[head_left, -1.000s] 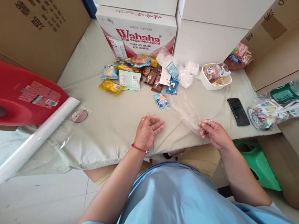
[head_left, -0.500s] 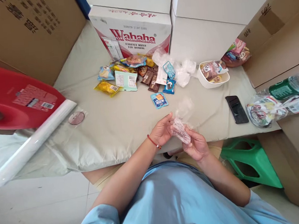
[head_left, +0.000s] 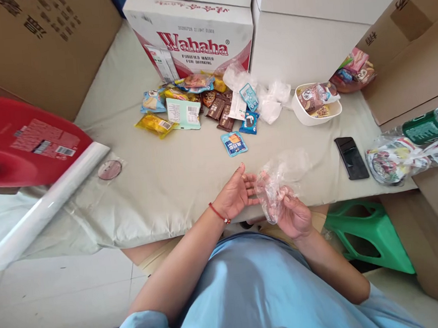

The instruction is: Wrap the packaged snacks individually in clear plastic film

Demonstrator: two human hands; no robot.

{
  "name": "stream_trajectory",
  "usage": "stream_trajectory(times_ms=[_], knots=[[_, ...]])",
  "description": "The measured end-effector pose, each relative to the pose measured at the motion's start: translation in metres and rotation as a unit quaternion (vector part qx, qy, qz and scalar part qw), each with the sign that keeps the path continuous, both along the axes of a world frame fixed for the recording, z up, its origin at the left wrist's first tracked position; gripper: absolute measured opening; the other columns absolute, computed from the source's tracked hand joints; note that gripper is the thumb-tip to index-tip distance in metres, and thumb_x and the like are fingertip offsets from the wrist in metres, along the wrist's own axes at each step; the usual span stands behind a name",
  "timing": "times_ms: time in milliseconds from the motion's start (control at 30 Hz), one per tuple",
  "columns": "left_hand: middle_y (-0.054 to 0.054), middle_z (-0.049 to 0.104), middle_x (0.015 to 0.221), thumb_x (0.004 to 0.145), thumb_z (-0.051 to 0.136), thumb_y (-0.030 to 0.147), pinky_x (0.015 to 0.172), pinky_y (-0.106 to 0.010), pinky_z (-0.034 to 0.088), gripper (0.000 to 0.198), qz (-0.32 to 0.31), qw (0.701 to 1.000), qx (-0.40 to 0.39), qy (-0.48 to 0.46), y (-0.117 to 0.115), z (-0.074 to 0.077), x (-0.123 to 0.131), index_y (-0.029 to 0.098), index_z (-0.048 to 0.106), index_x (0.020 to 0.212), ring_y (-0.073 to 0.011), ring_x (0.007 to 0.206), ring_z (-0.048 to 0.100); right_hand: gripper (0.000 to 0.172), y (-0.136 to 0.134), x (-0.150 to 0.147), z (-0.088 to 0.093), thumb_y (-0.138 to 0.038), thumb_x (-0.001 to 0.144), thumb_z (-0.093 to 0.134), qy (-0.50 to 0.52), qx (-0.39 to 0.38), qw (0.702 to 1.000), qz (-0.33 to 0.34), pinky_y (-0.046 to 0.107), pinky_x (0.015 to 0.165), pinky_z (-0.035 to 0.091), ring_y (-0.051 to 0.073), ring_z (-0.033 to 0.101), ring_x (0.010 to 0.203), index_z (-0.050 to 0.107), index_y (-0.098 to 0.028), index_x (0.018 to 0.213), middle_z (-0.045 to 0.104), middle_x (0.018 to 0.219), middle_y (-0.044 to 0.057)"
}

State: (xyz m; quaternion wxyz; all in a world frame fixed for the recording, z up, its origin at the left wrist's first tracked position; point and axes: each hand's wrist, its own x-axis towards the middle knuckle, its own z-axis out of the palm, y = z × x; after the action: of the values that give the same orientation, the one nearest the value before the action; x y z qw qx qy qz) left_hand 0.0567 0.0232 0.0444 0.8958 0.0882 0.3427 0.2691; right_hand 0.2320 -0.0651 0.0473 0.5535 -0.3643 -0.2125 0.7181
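Right hand (head_left: 297, 218) holds clear bag (head_left: 276, 187), thumb pinched on crumpled plastic, other fingers partly behind it. Bag is over front part of worktop (head_left: 174, 177), loose end spreading away from person. Left hand (head_left: 236, 195) palm up, fingers apart, tips right at bag's left edge; can't tell if touching. Red bracelet (head_left: 219, 213) on left wrist.

Blue packet (head_left: 234, 143) lies flat beyond the hands, just in front of snack pile. Pile includes yellow packet (head_left: 155, 124), mint packet (head_left: 184, 114), brown packets (head_left: 225, 118); sits against Wahaha box (head_left: 194, 37). White bowl (head_left: 316, 118) with snacks to the right of pile. Phone (head_left: 351, 157) right of bag, beside bottles (head_left: 432, 126). Far left: red jug (head_left: 30, 133), film roll (head_left: 51, 202) along its near edge, round disc (head_left: 109, 169) near roll's end. Green stool (head_left: 386, 242) below worktop, right side.
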Motion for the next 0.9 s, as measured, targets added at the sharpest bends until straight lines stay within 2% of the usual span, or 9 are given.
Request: stream_trajectory(times_ms=[100,233,400,467,567,667,733,800,900], knots=[[-0.006,0.075,0.085,0.081,0.075,0.071,0.073,-0.032,0.059,0.056,-0.012,1.0,0.01,-0.021,-0.004,-0.002,0.002,0.016,0.07,0.09,-0.0191,0.076,0.071,0.025,0.006,-0.005,-0.003,-0.043,0.082,0.083,0.016,-0.006,1.0,0.024,0.033,0.066,0.058,0.019,0.069,0.078,0.065,-0.027,0.084,0.071,0.09,0.001],[0.002,0.069,0.075,0.066,0.095,0.036,0.066,-0.023,0.053,0.037,0.085,0.992,0.088,0.039,-0.005,0.001,-0.004,0.018,0.065,0.077,-0.0117,0.069,0.065,0.023,0.008,-0.01,-0.003,-0.046,0.084,0.081,-0.008,0.015,0.997,0.07,0.031,0.058,0.057,0.018,0.068,0.066,0.069,-0.026,0.084,0.068,0.078,0.0],[0.004,0.068,0.077,0.069,0.092,0.036,0.073,-0.025,0.056,0.039,0.225,0.957,0.162,0.087,0.0,0.003,-0.028,0.02,0.057,0.079,-0.0135,0.077,0.07,0.021,0.005,-0.009,-0.001,-0.047,0.086,0.081,-0.133,0.075,0.987,0.042,0.035,0.074,0.062,0.018,0.072,0.085,0.078,-0.026,0.084,0.067,0.136,0.004],[0.004,0.069,0.079,0.073,0.088,0.041,0.064,-0.024,0.053,0.04,0.266,0.929,0.209,0.148,0.001,0.0,-0.045,0.021,0.054,0.081,-0.0111,0.066,0.067,0.023,0.005,-0.004,-0.001,-0.05,0.091,0.075,-0.225,0.082,0.969,0.064,0.035,0.077,0.062,0.018,0.072,0.088,0.081,-0.027,0.092,0.064,0.143,0.005],[0.003,0.071,0.082,0.084,0.078,0.049,0.046,-0.022,0.042,0.038,0.277,0.857,0.289,0.324,-0.001,-0.008,-0.072,0.022,0.052,0.084,-0.0072,0.045,0.056,0.038,0.012,0.012,0.001,-0.059,0.094,0.068,-0.336,0.046,0.932,0.13,0.033,0.073,0.061,0.017,0.072,0.078,0.08,-0.026,0.109,0.076,0.12,0.008],[0.002,0.072,0.083,0.095,0.063,0.052,0.04,-0.024,0.039,0.032,0.249,0.792,0.309,0.463,-0.008,-0.014,-0.092,0.023,0.05,0.089,-0.0074,0.038,0.051,0.052,0.031,0.036,0.008,-0.07,0.091,0.065,-0.371,-0.013,0.927,0.059,0.028,0.061,0.057,0.015,0.069,0.067,0.076,-0.022,0.108,0.079,0.101,0.008],[0.002,0.074,0.085,0.099,0.058,0.051,0.039,-0.025,0.04,0.03,0.239,0.78,0.297,0.497,-0.014,-0.016,-0.096,0.024,0.048,0.091,-0.0083,0.037,0.051,0.057,0.051,0.05,0.014,-0.075,0.087,0.066,-0.39,-0.026,0.92,-0.045,0.025,0.054,0.053,0.014,0.067,0.062,0.073,-0.02,0.101,0.078,0.094,0.008],[0.001,0.076,0.087,0.1,0.055,0.051,0.039,-0.025,0.039,0.029,0.239,0.782,0.289,0.498,-0.019,-0.015,-0.094,0.025,0.046,0.092,-0.0083,0.036,0.05,0.06,0.073,0.055,0.017,-0.078,0.085,0.064,-0.407,-0.029,0.909,-0.078,0.024,0.054,0.051,0.014,0.067,0.063,0.071,-0.019,0.097,0.077,0.091,0.009],[-0.002,0.079,0.096,0.098,0.058,0.056,0.038,-0.023,0.038,0.034,0.234,0.811,0.297,0.447,-0.024,-0.01,-0.085,0.025,0.043,0.095,-0.0066,0.036,0.048,0.061,0.101,0.039,0.014,-0.078,0.086,0.061,-0.409,-0.054,0.91,0.04,0.026,0.06,0.054,0.017,0.07,0.072,0.071,-0.019,0.1,0.076,0.089,0.01]])
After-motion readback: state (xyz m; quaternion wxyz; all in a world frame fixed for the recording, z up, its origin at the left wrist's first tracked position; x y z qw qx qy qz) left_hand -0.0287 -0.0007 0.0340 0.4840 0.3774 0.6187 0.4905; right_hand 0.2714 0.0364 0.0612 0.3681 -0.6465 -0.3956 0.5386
